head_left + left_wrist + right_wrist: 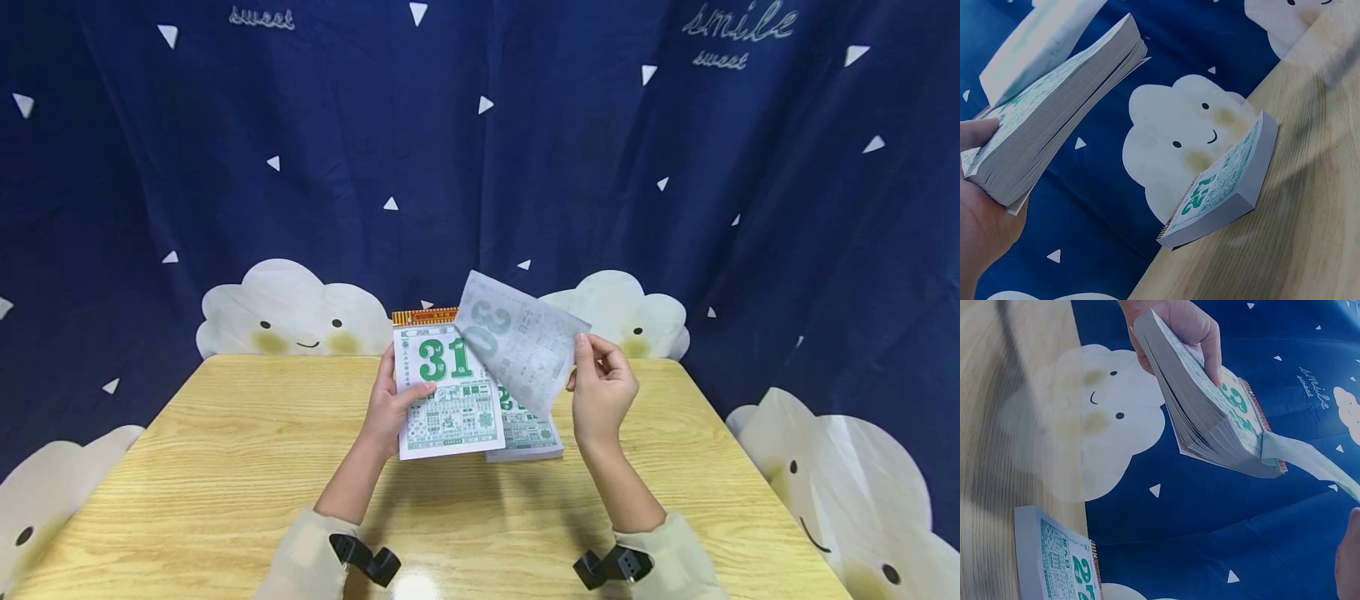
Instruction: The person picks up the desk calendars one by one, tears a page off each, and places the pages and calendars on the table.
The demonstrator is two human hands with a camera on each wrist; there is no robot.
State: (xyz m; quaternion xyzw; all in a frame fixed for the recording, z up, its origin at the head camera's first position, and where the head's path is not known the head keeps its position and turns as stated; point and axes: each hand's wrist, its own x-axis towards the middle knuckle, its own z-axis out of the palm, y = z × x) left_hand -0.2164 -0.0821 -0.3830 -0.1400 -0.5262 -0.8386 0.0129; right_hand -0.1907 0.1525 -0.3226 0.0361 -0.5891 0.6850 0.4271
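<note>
In the head view my left hand (388,412) holds up a thick tear-off calendar (452,421) showing a green 31, its thumb across the front page. A thin calendar page (517,342) with a 30 showing through in reverse is lifted to the right. My right hand (606,398) pinches that page's outer corner between thumb and fingers. Near the top binding the page (1300,453) meets the pad in the right wrist view; whether it is partly torn there I cannot tell. On the table behind lies a second calendar (1216,200), partly covered in the head view.
The wooden table (247,467) runs back to a dark blue curtain (337,167) with white triangles and cloud faces. Beneath the held calendar, the second one stands out as a thick block on the tabletop. Both sleeves (307,558) carry black wrist devices.
</note>
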